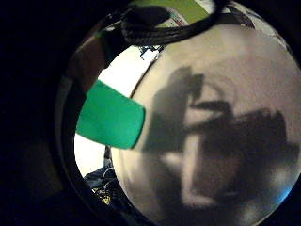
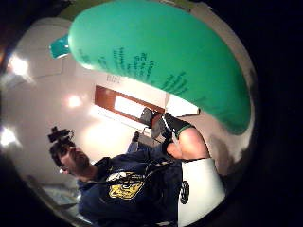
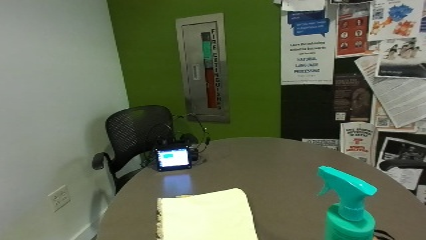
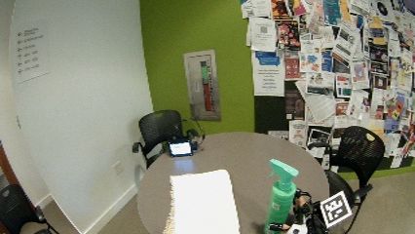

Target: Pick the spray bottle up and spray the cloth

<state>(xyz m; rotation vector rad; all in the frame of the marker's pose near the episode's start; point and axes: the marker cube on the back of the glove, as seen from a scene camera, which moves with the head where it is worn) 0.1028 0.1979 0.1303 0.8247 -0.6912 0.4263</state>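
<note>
The gloved right hand (image 4: 299, 220) is low at the near edge of the table (image 3: 279, 165), right by the bottom of the green spray bottle (image 3: 346, 205). I cannot tell if its fingers are round the bottle or just beside it. The bottle stands up straight, and its nozzle points toward the pale cloth (image 3: 205, 216). The cloth lies flat on the table, near the bottle but not touching it.

To do this well, I think the hand should hold the bottle's neck, lift it, point the nozzle at the cloth, then squeeze.

A small screen (image 3: 173, 159) sits across the table, well apart. A black chair (image 3: 136, 131) stands behind it. Nothing is between bottle and cloth.
</note>
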